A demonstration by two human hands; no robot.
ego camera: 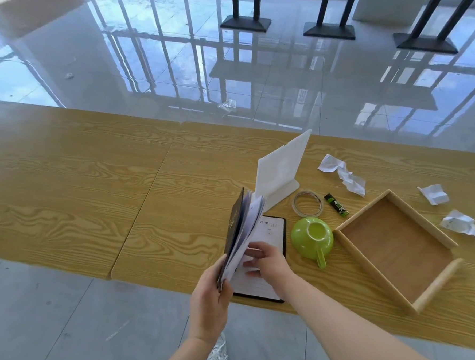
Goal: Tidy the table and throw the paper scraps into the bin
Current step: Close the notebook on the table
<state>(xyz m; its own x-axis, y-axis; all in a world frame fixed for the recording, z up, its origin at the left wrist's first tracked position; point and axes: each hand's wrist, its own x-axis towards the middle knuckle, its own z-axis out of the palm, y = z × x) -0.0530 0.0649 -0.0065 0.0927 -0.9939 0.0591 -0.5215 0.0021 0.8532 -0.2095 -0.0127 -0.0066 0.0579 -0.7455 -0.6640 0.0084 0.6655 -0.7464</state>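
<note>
A black-covered notebook [270, 230] lies open on the wooden table [78, 189] near its front edge. My left hand [209, 301] grips the raised left cover and a sheaf of pages [243, 226], holding them upright. My right hand [266, 258] rests with spread fingers on the right-hand pages. Three crumpled paper scraps lie to the right: a long one [343, 174], a small one [434, 194] and one [461, 224] near the table's right end. No bin is in view.
A green cup [312, 238] lies upside down beside the notebook. A wooden tray [396, 248], a tape roll [307, 203], a green-black glue stick [335, 205] and a white stand [281, 168] sit close by. Litter [227, 106] lies on the glossy floor beyond.
</note>
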